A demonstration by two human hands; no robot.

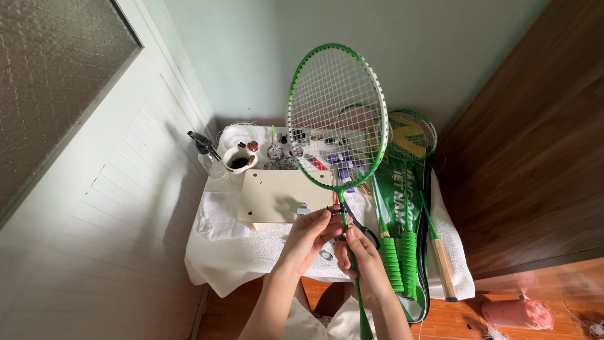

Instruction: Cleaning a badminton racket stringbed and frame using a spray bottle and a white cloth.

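The green badminton racket [336, 119] stood upright over the table's front edge, its shaft pinched in the right hand [365, 258]. The left hand [309, 234] gripped black scissors [352, 220] at the throat. Cutting cleanly there seemed to need a steady shaft and small snips. Spare rackets [409, 189] lay along the right edge.

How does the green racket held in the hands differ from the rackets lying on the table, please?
The held racket stands upright, head raised above the table; the lying rackets rest flat on a green racket bag. The held racket's strings are plain white; one lying racket's strings carry a yellow mark. The hands, left hand and right hand, grip the held racket's shaft, while the lying rackets are untouched. All have green frames.
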